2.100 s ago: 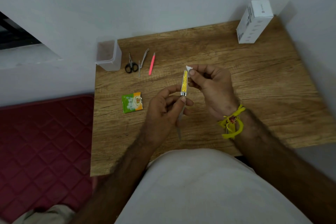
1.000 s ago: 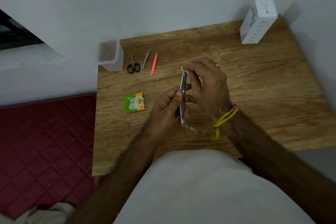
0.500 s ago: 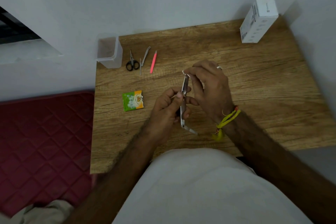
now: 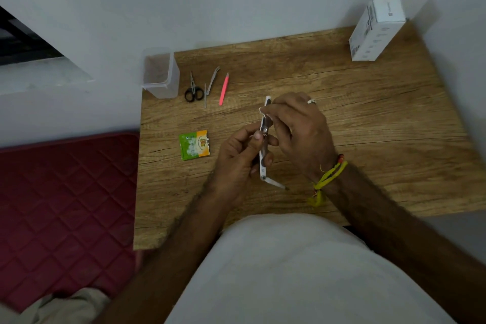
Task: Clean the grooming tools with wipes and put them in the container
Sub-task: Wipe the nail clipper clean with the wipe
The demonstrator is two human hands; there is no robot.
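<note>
Over the middle of the wooden table, my left hand (image 4: 238, 158) grips a slim metal nail clipper (image 4: 263, 155) held upright, its small file blade swung out at the bottom. My right hand (image 4: 299, 129) pinches a small white wipe (image 4: 262, 111) against the clipper's upper end. At the back left stands a clear plastic container (image 4: 161, 73). Beside it lie black-handled scissors (image 4: 193, 88), a metal cuticle nipper (image 4: 210, 85) and pink tweezers (image 4: 224, 89). A green and orange wipe sachet (image 4: 194, 144) lies left of my hands.
A white carton (image 4: 376, 29) stands at the table's back right corner against the wall. A red quilted mat (image 4: 65, 205) covers the floor to the left of the table (image 4: 381, 118). My body fills the bottom of the view.
The clipper has turned from its yellow face to its metal edge, and its file blade has swung out. My right hand has come down with the wipe onto the clipper's top.
</note>
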